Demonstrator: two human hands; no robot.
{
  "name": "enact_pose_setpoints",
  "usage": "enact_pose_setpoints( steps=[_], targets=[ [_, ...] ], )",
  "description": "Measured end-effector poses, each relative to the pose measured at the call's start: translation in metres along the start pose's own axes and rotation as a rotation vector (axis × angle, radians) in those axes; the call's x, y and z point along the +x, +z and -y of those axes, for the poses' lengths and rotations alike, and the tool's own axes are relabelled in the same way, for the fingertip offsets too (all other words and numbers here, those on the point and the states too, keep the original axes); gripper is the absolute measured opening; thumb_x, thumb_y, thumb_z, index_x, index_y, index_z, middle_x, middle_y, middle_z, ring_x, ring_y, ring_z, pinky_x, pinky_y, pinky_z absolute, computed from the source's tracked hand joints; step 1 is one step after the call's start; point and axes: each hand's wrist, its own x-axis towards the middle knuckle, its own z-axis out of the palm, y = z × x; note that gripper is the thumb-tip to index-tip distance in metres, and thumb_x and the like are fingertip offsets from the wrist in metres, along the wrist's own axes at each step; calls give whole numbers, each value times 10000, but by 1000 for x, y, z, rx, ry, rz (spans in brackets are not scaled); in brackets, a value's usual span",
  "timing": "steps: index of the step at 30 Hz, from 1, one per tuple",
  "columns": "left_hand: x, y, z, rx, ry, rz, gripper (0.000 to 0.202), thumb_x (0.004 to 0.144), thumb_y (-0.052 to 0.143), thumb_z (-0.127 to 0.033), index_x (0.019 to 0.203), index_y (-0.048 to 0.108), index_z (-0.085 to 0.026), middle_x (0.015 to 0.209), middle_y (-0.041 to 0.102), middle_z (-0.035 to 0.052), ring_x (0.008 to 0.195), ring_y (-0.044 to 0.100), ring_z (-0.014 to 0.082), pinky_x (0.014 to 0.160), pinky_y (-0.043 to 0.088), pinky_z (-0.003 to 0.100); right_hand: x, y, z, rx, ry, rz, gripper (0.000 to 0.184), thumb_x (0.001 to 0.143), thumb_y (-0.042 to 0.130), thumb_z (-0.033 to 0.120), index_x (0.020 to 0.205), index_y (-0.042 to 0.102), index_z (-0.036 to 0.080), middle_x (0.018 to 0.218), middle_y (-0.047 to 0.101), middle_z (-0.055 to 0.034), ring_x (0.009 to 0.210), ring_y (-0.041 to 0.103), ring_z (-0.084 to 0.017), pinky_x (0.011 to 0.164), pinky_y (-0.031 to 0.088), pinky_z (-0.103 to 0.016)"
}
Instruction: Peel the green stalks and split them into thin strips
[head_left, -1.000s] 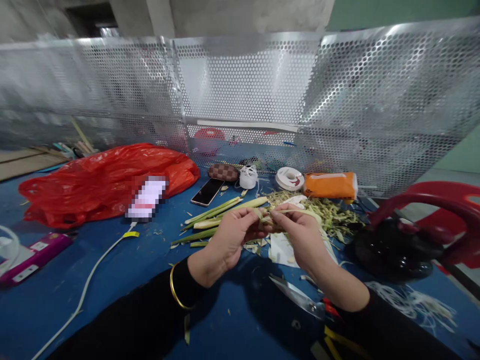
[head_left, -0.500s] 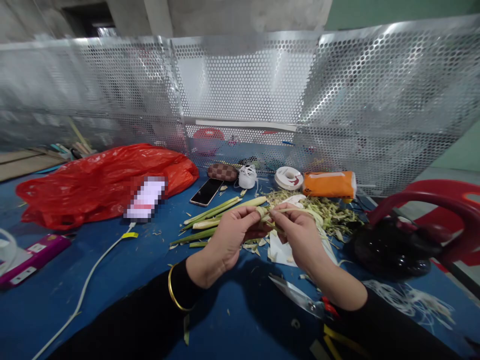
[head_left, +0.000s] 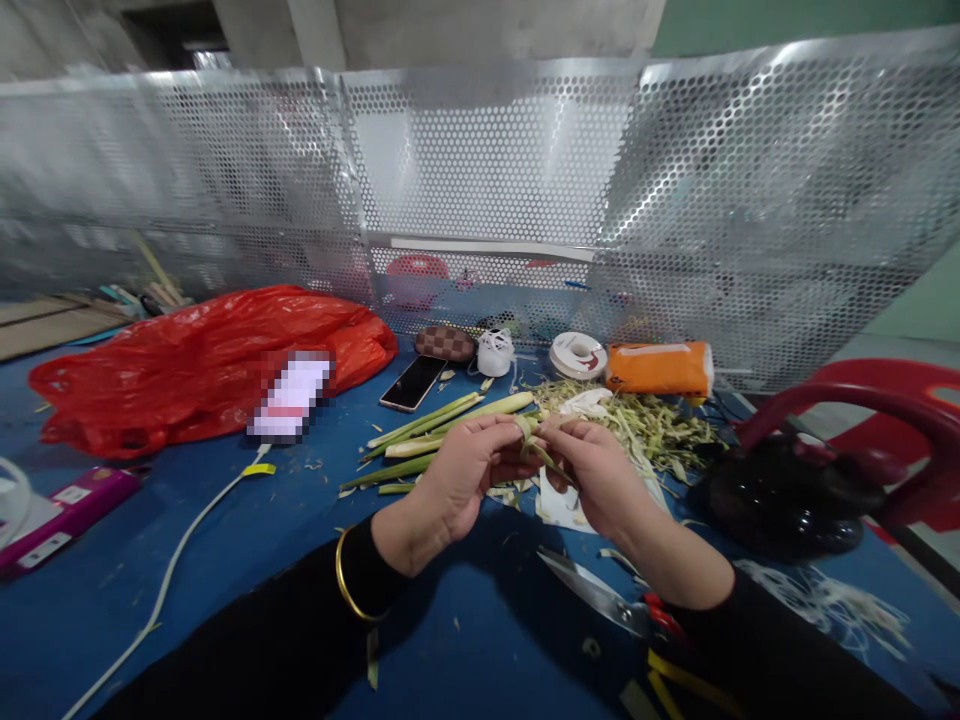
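Note:
Between my two hands is a pale green strip of plant leaf (head_left: 528, 432), bent into a small loop. My left hand (head_left: 466, 470) pinches the loop between thumb and fingers. Closed on the strip's other side is my right hand (head_left: 600, 470), with one end of the strip hanging down below its fingers. Several green stalks (head_left: 416, 444) lie on the blue table just beyond my left hand. A white paper (head_left: 559, 505) with leaf scraps is partly hidden under my right hand. Scissors (head_left: 592, 590) with red handles lie open near my right wrist.
A heap of plant trimmings (head_left: 667, 430) and a dark kettle (head_left: 787, 490) stand to the right. Behind are a phone (head_left: 414, 383), a patterned case (head_left: 445, 344), a ribbon spool (head_left: 578, 356) and an orange pack (head_left: 660, 370). A red plastic bag (head_left: 187, 350) covers the left.
The long pale strip that stretched right across my right hand is no longer seen there; a strip end now hangs below its fingers. My hands stay in nearly the same place.

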Motion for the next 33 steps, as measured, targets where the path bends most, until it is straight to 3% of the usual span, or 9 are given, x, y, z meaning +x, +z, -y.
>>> enact_pose_setpoints(
  steps=[9,16,21,26,29,33],
  targets=[
    [-1,-1,-3,34,0,46,146,647,727,-188,748,642,-126,724,682,37,662,641,127,698,512,263,0,0,-2,13,4,-15,300,558,782,348,512,550,163,417,452,67,349,348,-50,327,283,-183],
    [0,2,3,75,47,-67,117,672,753,-167,682,646,-122,619,637,-7,575,605,96,664,519,254,-1,0,-2,-8,25,9,327,596,781,377,527,544,163,412,411,81,351,332,-47,336,283,-185],
    [4,-3,-6,30,104,-144,88,673,748,-149,724,684,-119,694,682,15,593,621,98,678,524,251,-8,-1,7,-185,41,148,312,760,671,466,714,567,176,555,582,36,363,458,-64,366,329,-195],
    [6,-9,-15,69,156,-217,122,656,767,-166,729,686,-111,691,681,20,587,625,98,667,524,244,-20,-2,21,-360,-51,254,252,757,680,306,963,574,206,648,647,28,462,576,-111,439,411,-219],
    [4,-10,-17,123,160,-183,128,649,776,-167,720,685,-111,663,668,13,583,626,98,645,519,230,-24,-7,32,-333,-139,319,265,765,656,245,1026,653,202,716,684,-2,546,615,-121,535,474,-246],
    [1,-9,-17,172,129,-78,170,638,793,-198,745,699,-106,671,678,32,572,636,117,628,521,250,-24,-17,45,-179,-11,436,252,733,637,224,960,742,195,905,738,-79,716,686,-188,664,526,-316]
  ],
)
